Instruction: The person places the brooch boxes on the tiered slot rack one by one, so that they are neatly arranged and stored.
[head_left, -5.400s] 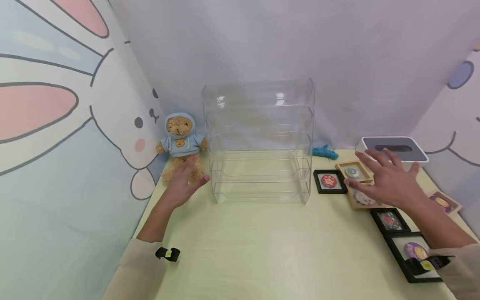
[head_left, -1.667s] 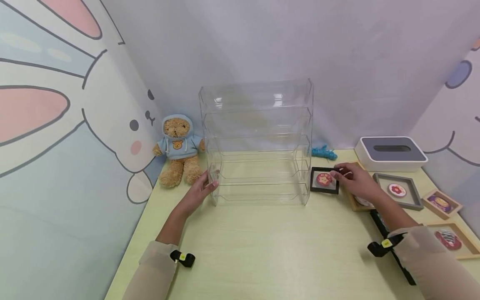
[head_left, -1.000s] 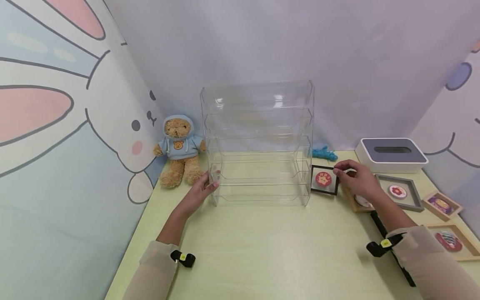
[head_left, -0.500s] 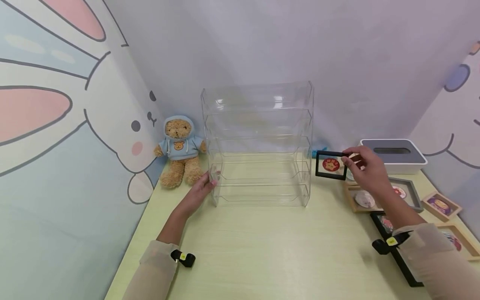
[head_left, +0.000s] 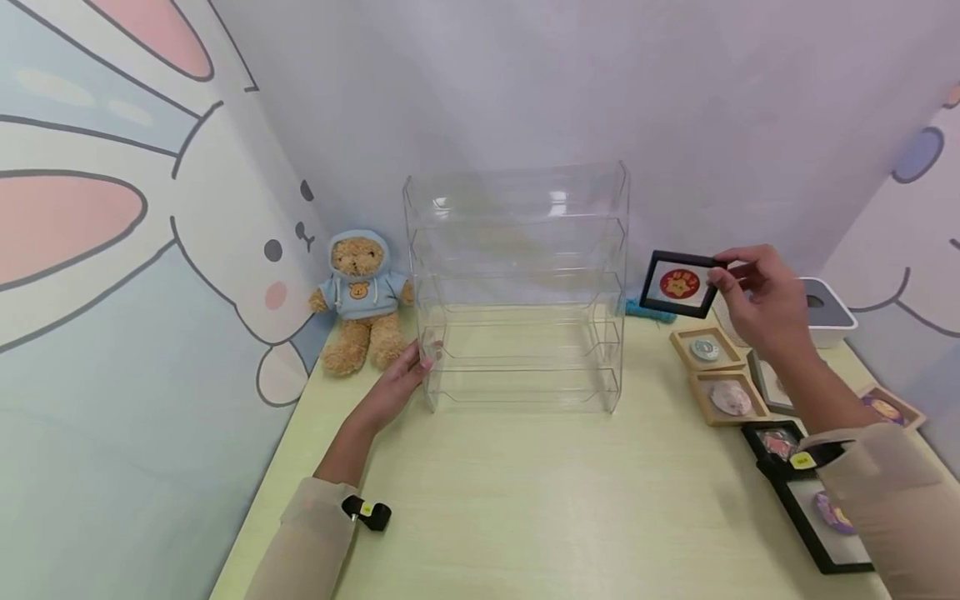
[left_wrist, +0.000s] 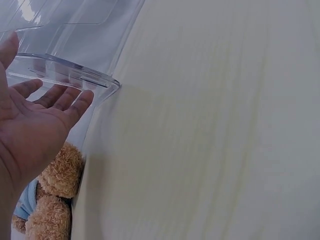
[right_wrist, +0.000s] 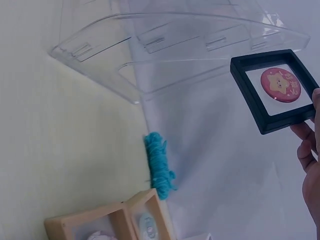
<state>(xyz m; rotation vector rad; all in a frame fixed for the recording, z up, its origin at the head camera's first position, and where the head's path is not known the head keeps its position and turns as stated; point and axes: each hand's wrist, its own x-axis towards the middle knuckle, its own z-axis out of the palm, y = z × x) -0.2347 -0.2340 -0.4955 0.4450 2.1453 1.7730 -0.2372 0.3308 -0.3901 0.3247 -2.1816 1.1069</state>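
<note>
My right hand (head_left: 768,304) pinches a small black photo frame (head_left: 651,279) at its right edge, thumb in front. The frame hangs above the table, right of a clear acrylic tiered rack (head_left: 517,407), apart from it. Inside it shows a round red badge (right_wrist: 280,85) with a yellow star. My left hand (head_left: 390,389) rests against the rack's lower left side; in the left wrist view its relaxed fingertips (left_wrist: 85,96) touch the clear side panel. Whether the thumb touches the rack I cannot tell.
A teddy bear (head_left: 358,287) in a blue hoodie sits left of the rack. Blue yarn (right_wrist: 159,165), wooden frames (head_left: 693,396), a larger black frame (head_left: 806,533) and a tissue box (head_left: 828,333) lie at the right. Walls stand behind and on both sides.
My right hand has taken the black frame off the table and lifted it up and to the right. The left hand reached the rack's side earlier and has stayed there.
</note>
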